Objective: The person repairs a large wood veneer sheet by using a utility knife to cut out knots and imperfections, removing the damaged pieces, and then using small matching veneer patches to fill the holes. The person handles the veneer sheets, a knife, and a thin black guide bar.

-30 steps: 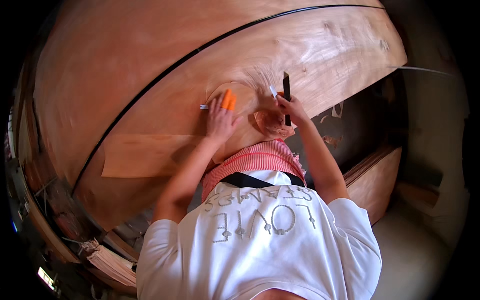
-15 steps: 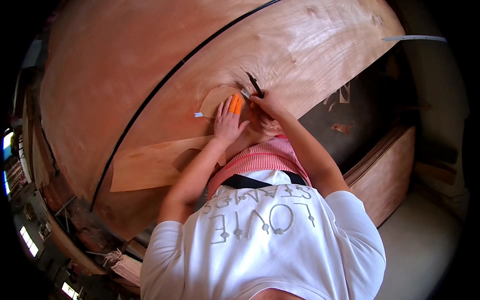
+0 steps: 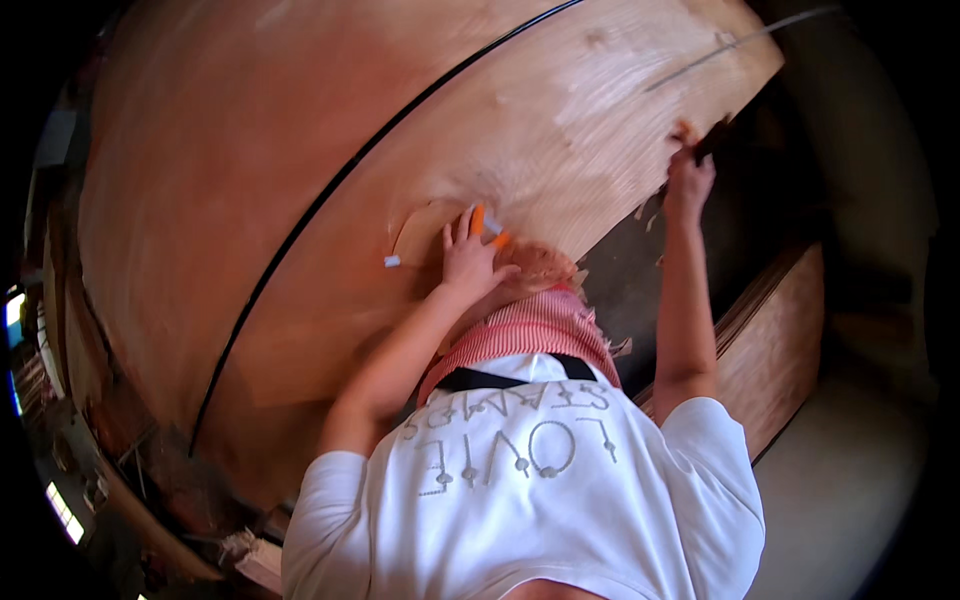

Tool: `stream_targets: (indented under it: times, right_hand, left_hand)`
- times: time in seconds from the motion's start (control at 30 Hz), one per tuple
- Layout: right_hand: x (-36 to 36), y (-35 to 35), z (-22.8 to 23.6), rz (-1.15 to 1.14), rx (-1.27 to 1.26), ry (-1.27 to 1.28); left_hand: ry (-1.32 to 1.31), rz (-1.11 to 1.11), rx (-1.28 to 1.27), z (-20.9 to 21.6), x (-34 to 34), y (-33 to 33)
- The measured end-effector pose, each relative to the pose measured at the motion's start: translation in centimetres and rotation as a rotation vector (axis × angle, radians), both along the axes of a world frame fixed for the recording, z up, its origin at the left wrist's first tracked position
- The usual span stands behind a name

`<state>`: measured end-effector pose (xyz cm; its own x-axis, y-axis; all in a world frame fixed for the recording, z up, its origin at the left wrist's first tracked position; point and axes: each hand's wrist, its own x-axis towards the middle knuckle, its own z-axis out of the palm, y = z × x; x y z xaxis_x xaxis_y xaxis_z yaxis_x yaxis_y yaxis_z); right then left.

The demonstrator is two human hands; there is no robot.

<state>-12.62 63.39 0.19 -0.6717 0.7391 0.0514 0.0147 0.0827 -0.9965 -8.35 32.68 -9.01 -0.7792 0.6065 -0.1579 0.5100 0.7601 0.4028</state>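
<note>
My left hand [image 3: 470, 262] lies with spread fingers on a large wood veneer sheet [image 3: 330, 320], orange covers on two fingers. Under and beside it is a rounded veneer patch [image 3: 422, 228], with a small white tape piece [image 3: 392, 261] at its left edge. Another white piece [image 3: 491, 226] shows by the fingertips. Out to the right, above the sheet's edge, my right hand [image 3: 690, 185] is closed around a slim black tool [image 3: 713, 138], blurred by motion. A brownish scrap [image 3: 683, 132] appears beside that hand. Crumpled veneer scraps [image 3: 545, 266] lie against my striped apron.
A long black strip [image 3: 330, 190] curves across the sheet. At the upper right a thin pale strip [image 3: 740, 45] crosses its corner. Stacked boards [image 3: 770, 350] stand at the right, beside dark floor. Bundled wood pieces [image 3: 260, 560] are at the lower left.
My right hand has swung from beside the left hand out to the right, carrying the black tool. The loose veneer piece at lower left is gone from there. My left fingers have spread.
</note>
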Motion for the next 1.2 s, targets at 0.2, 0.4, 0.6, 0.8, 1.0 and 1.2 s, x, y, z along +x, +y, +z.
stream_targets:
  times: [0.2,0.4,0.6,0.8,1.0,1.2]
  right_hand:
    - [-5.9,0.9,14.8,0.215,0.076,0.35]
    - [-3.8,-6.6,19.5,0.356,-0.204,0.444]
    - [-2.5,-9.6,18.8,0.509,-0.517,0.471]
    - [-2.0,-12.3,16.4,0.658,-0.982,0.424]
    - [-1.2,-13.9,12.0,0.618,-1.242,0.198]
    - [1.1,-14.6,4.6,0.703,-1.17,-0.065]
  left_hand:
    - [0.108,0.079,0.488,6.8,-5.1,3.3]
    - [0.311,0.029,0.781,17.8,-9.6,2.9]
    - [0.38,-0.129,1.075,28.1,-11.1,7.1]
    - [0.308,-0.159,1.043,32.2,-11.9,11.2]
    - [-0.132,-0.027,1.536,31.6,-10.0,11.0]
    - [-1.06,0.049,1.842,31.2,-13.9,8.0]
